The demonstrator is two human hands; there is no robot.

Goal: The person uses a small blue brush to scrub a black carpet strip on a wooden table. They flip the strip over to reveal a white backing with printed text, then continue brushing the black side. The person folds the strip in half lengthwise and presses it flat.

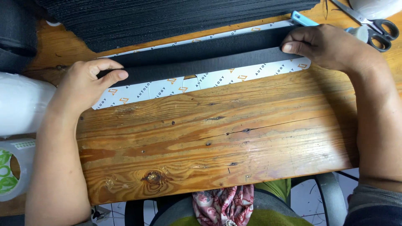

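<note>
Wooden table [217, 138], black strip [201, 60] stretched between left hand [86, 83] and right hand [328, 46], both pinching its ends

Long white printed backing strip [217, 77] across upper part of wooden tabletop, slanting up toward the right; narrow, flat, white ground with small orange marks and grey lettering repeated along both edges. Middle covered by long black fabric band, so only top and bottom margins visible. Left end under fingertips of one hand, right end under the other. Slight break in lower margin near centre. Roll of clear packing tape [10, 169] at far left edge, white core with green printed pattern, partly cut off by frame. No screens or signs.
</note>
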